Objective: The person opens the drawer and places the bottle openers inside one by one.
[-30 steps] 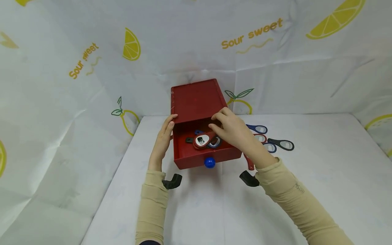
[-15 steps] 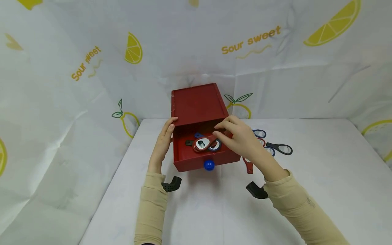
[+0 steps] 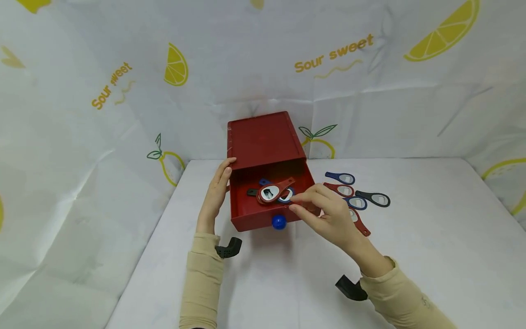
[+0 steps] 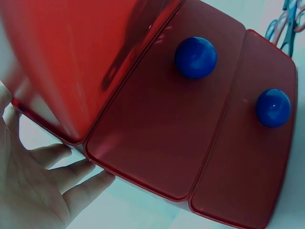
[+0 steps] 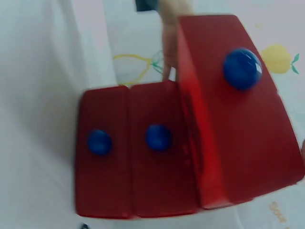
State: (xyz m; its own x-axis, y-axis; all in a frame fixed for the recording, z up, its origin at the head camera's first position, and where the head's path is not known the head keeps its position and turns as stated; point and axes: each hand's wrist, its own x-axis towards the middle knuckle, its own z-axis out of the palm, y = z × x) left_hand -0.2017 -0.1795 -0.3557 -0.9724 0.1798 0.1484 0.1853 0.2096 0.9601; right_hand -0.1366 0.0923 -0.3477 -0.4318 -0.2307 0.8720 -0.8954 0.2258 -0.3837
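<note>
A red drawer cabinet stands at the back with its top drawer pulled out by a blue knob's side. Inside the drawer lie overlapping bottle openers: a red bottle opener on top, with blue and black ones partly hidden beneath. My left hand rests along the cabinet's left side, and the left wrist view shows its fingers fairly straight against the edge. My right hand is over the drawer's front right corner, fingers loosely bent, thumb and fingertips apart, nothing visible between them.
Several bottle openers, among them a black one and a blue one, lie on the white table to the cabinet's right. Two pushed-in drawers with blue knobs sit below the pulled-out one. A lemon-printed cloth hangs behind.
My right hand has moved out of the drawer, toward me and slightly right, leaving the red bottle opener lying in the drawer. My left hand has stayed on the cabinet's side.
</note>
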